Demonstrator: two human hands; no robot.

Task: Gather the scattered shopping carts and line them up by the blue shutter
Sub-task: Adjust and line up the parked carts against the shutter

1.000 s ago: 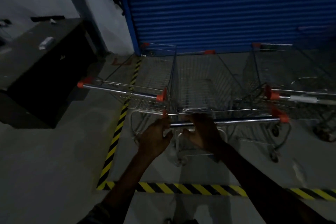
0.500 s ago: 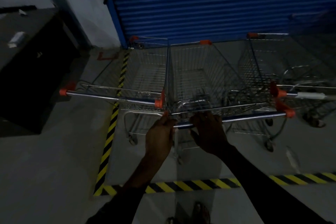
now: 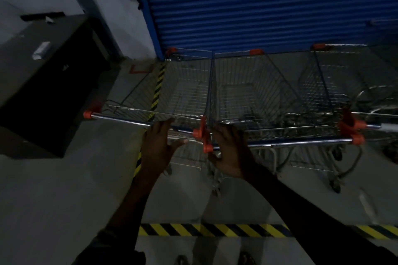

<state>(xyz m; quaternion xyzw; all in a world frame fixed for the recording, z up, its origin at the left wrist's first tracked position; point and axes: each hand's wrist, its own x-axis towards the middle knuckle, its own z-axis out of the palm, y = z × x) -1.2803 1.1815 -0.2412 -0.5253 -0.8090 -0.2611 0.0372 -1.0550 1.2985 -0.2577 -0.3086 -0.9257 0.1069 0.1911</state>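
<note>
Three wire shopping carts with orange handle caps stand side by side, noses against the blue shutter (image 3: 258,6). The left cart (image 3: 185,90) has its handle bar running from far left to centre. My left hand (image 3: 159,146) hovers just behind the right end of that bar, fingers spread and holding nothing. The middle cart (image 3: 252,92) touches the left cart's side. My right hand (image 3: 231,150) lies over the left end of its handle bar (image 3: 301,142), fingers over the bar and thumb below. The right cart (image 3: 323,84) is partly cut off by the frame edge.
A dark cabinet (image 3: 47,92) stands at the left against a white wall. Yellow-and-black floor tape (image 3: 215,230) runs across in front of my feet, and another strip (image 3: 158,86) runs toward the shutter under the left cart. More cart frames crowd the far right (image 3: 379,101).
My left hand has let go of the middle cart's handle, moved left and opened. The middle cart has rolled forward, level with the left cart. My right hand stays on the bar.
</note>
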